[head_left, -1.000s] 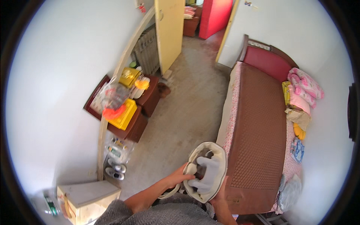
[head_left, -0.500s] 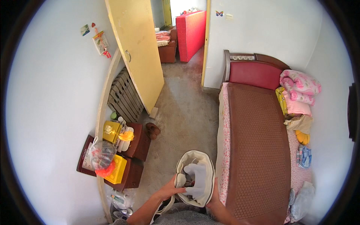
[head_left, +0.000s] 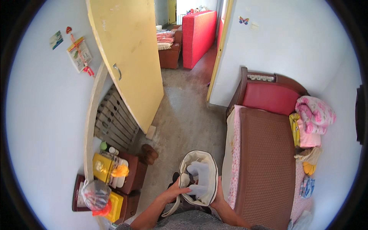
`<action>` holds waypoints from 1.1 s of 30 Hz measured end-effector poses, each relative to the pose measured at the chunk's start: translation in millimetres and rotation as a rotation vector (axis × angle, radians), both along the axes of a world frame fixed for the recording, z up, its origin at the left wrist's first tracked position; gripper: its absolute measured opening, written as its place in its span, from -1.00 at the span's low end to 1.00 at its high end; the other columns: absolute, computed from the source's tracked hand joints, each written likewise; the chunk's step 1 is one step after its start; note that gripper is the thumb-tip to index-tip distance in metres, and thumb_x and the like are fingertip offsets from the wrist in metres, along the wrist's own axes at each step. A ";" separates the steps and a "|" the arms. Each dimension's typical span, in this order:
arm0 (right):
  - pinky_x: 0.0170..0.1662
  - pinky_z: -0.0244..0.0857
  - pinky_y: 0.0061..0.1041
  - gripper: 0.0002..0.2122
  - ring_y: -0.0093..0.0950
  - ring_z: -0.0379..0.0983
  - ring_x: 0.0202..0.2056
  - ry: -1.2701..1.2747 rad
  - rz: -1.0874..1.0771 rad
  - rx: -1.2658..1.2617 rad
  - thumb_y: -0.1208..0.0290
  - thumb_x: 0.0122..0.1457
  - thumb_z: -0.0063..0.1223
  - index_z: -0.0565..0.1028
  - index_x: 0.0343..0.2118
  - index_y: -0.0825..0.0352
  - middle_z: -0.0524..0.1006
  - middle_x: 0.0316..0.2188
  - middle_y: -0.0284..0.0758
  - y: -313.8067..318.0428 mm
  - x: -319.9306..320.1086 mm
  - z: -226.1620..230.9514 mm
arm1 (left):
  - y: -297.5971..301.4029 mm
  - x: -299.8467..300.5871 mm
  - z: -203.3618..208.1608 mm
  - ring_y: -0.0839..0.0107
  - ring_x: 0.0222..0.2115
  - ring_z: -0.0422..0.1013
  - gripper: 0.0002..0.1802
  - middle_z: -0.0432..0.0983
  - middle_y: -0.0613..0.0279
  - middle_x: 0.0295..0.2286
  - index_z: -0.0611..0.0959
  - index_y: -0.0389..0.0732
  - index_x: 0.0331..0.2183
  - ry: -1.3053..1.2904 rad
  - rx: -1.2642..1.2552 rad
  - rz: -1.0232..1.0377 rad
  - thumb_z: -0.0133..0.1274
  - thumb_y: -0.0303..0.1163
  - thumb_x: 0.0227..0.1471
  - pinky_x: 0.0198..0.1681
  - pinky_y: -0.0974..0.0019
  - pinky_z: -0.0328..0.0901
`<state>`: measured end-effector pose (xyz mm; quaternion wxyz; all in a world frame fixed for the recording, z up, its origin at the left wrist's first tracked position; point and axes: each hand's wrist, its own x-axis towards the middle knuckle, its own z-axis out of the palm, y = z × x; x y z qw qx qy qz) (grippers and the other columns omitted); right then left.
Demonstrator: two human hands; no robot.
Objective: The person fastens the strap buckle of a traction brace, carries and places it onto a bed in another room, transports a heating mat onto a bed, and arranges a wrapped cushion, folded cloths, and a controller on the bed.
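A cream cloth bag [head_left: 212, 176] with dark edging is held upright in front of my body, its mouth open toward me. Pale, soft-looking cloth pieces [head_left: 202, 177], perhaps socks, lie inside, with something darker between them. My left hand [head_left: 177, 191] grips the bag's left side, its thumb over the rim. On the opposite side, my right hand [head_left: 219, 196] is closed round the wall, its fingers partly hidden beneath the bag. A cream strap [head_left: 172, 208] hangs down beside my left wrist.
To the right stands a bed [head_left: 266, 161] with a brown mat and folded bedding [head_left: 315, 111]. A yellow door [head_left: 128, 57] stands open at the left. Brown shoes [head_left: 149, 154] lie beside low brown cabinets [head_left: 132, 176] holding a yellow basket [head_left: 116, 207]. A red mattress [head_left: 199, 38] stands beyond the doorway.
The view has shifted toward the doorway: the door and wall hangings look larger, and the bed and cabinets sit lower. Both hands keep their hold on the bag.
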<state>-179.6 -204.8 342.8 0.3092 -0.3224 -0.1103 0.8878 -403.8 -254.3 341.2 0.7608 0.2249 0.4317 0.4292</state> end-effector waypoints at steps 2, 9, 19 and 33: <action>0.18 0.31 -0.10 -0.18 -0.18 0.42 0.11 0.001 -0.044 0.011 -0.43 0.25 -0.52 0.22 0.32 0.19 0.43 0.15 -0.15 47.4 -23.8 11.6 | 54.3 -22.7 15.4 0.26 0.20 0.21 0.01 0.26 0.12 0.18 0.08 -0.20 0.33 -0.046 0.016 -0.040 0.29 -0.46 -0.03 0.27 0.19 0.13; 0.19 0.30 -0.10 -0.25 -0.17 0.38 0.16 -0.053 -0.202 -0.023 -0.34 0.31 -0.47 0.21 0.33 0.19 0.39 0.20 -0.17 199.7 -84.7 19.9 | 233.4 -92.7 1.4 0.27 0.14 0.31 -0.06 0.34 0.15 0.13 0.19 -0.21 0.30 -0.016 -0.020 -0.092 0.30 -0.43 -0.04 0.22 0.20 0.20; 0.17 0.34 -0.12 -0.27 -0.13 0.50 0.04 0.040 -0.170 0.033 -0.28 0.35 -0.48 0.26 0.28 0.30 0.50 0.05 -0.02 478.5 -156.5 9.7 | 490.0 -151.3 23.4 0.32 -0.03 0.46 -0.29 0.51 0.13 -0.04 0.36 -0.23 0.14 0.005 -0.018 0.016 0.29 -0.42 -0.03 0.07 0.22 0.36; 0.29 0.14 -0.37 -0.41 -0.43 0.24 0.24 -0.132 -0.086 0.319 0.01 0.45 -0.31 0.03 0.40 0.26 0.25 0.29 -0.27 831.8 -280.2 15.3 | 793.8 -257.8 -8.8 0.26 -0.15 0.54 -0.57 0.59 0.06 -0.18 0.45 -0.28 0.02 -0.162 -0.194 0.447 0.11 -0.40 0.12 -0.06 0.14 0.46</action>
